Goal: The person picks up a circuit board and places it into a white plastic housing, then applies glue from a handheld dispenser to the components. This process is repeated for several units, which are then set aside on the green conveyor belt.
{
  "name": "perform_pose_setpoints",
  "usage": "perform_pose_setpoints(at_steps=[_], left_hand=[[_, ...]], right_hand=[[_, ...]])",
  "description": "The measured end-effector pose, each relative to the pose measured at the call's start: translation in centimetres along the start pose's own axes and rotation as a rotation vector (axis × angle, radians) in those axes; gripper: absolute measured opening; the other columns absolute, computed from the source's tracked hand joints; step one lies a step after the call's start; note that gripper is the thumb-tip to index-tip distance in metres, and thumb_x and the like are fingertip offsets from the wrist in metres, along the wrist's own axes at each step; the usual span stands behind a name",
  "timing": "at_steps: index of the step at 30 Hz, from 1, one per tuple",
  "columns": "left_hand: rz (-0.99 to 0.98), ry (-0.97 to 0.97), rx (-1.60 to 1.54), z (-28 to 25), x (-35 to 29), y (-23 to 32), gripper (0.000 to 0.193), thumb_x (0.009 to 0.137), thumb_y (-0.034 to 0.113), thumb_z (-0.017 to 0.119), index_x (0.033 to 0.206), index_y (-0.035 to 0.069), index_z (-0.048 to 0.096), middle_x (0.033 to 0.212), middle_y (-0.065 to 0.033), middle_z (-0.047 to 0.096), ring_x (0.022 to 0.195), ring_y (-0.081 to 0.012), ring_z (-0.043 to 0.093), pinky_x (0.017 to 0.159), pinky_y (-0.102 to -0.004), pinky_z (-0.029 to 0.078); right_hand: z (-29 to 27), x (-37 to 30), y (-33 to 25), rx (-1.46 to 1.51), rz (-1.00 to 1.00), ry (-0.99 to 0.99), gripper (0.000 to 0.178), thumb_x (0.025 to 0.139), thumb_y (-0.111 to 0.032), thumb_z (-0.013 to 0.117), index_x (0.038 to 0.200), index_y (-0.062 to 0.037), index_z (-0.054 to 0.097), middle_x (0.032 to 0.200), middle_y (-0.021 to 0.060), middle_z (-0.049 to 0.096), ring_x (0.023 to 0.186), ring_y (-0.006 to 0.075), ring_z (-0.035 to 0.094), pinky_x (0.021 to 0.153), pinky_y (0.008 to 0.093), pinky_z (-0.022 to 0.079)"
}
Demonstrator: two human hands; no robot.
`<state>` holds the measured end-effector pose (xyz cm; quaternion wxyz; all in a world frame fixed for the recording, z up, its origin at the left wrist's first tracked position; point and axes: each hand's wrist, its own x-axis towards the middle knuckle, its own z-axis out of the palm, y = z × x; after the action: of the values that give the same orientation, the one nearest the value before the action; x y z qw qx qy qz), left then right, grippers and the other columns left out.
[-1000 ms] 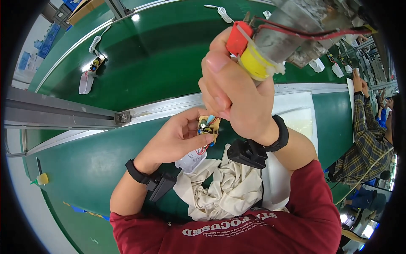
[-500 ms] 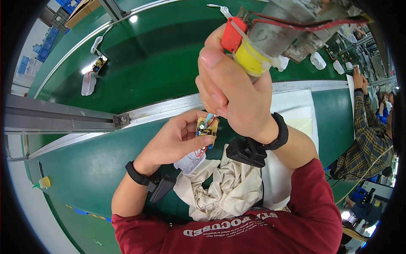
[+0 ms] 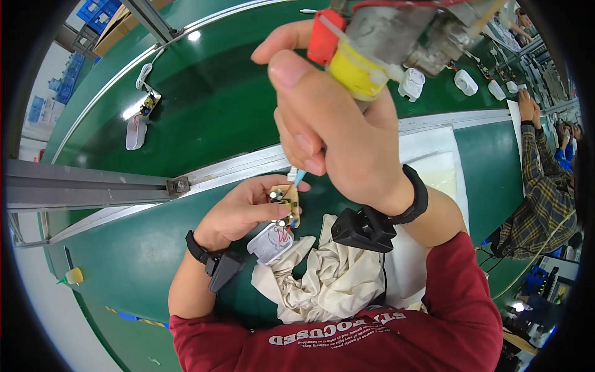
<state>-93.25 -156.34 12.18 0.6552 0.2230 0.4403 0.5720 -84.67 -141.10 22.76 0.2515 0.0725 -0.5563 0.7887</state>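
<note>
My left hand [image 3: 245, 209] pinches a small tan circuit board [image 3: 285, 204] with dark parts on it, held over the green bench. A white plastic shell [image 3: 270, 243] hangs from the board by thin red wires. My right hand [image 3: 334, 124] is raised close to the camera and grips a hanging power tool [image 3: 372, 46] with a red and yellow body. The tool's thin blue tip [image 3: 299, 178] points down at the board's top edge. A crumpled cream cloth [image 3: 322, 279] lies under both hands.
A green conveyor belt [image 3: 211, 105] runs beyond a metal rail [image 3: 204, 177]. On it lie a white shell with a circuit board [image 3: 139, 121] at left and several white shells [image 3: 462, 80] at right. Another person in a plaid sleeve [image 3: 536, 167] works at right.
My right hand has lifted the tool higher and closer to the camera. The left hand still holds the board in about the same place.
</note>
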Motion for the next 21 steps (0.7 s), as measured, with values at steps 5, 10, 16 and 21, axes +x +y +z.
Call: perform_pose_setpoints(at_steps=[5, 10, 16, 21], left_hand=[[0.158, 0.08, -0.039, -2.4, 0.0, 0.0, 0.045, 0.083, 0.002, 0.06, 0.125, 0.002, 0.044, 0.108, -0.0068, 0.057, 0.096, -0.0149, 0.058, 0.084, -0.0284, 0.047], [0.429, 0.19, 0.086, -3.8, 2.3, 4.6, 0.046, 0.084, 0.006, 0.061, 0.126, 0.002, 0.043, 0.116, -0.0083, 0.054, 0.104, -0.0164, 0.055, 0.087, -0.0298, 0.046], [0.657, 0.412, 0.45, -6.5, 5.7, 9.1, 0.049, 0.081, 0.02, 0.066, 0.122, -0.001, 0.048, 0.117, -0.0112, 0.055, 0.108, -0.0187, 0.054, 0.09, -0.0295, 0.044], [0.477, 0.684, 1.019, -9.7, 6.7, 10.9, 0.063, 0.077, 0.035, 0.068, 0.121, -0.005, 0.048, 0.116, -0.0186, 0.056, 0.112, -0.0259, 0.052, 0.092, -0.0316, 0.043]], right_hand=[[1.0, 0.0, 0.0, 0.072, 0.016, -0.017, 0.012, 0.089, -0.014, 0.057, 0.089, -0.0026, 0.054, 0.061, -0.0048, 0.049, 0.049, 0.0004, 0.042, 0.043, 0.0193, 0.032], [1.8, -0.2, 0.0, 0.168, 0.093, -0.063, 0.012, 0.089, -0.013, 0.057, 0.088, -0.0021, 0.054, 0.063, -0.0042, 0.051, 0.057, 0.0014, 0.047, 0.049, 0.0199, 0.038], [2.3, 0.6, 2.3, -0.06, -0.009, -0.064, 0.021, 0.092, -0.019, 0.05, 0.105, -0.0026, 0.048, 0.049, -0.0046, 0.04, 0.038, 0.0013, 0.034, 0.036, 0.02, 0.027], [2.9, 1.0, 3.4, -0.07, -0.058, -0.041, 0.02, 0.091, -0.019, 0.051, 0.103, -0.0032, 0.049, 0.051, -0.0045, 0.042, 0.039, 0.0012, 0.035, 0.036, 0.0197, 0.027]])
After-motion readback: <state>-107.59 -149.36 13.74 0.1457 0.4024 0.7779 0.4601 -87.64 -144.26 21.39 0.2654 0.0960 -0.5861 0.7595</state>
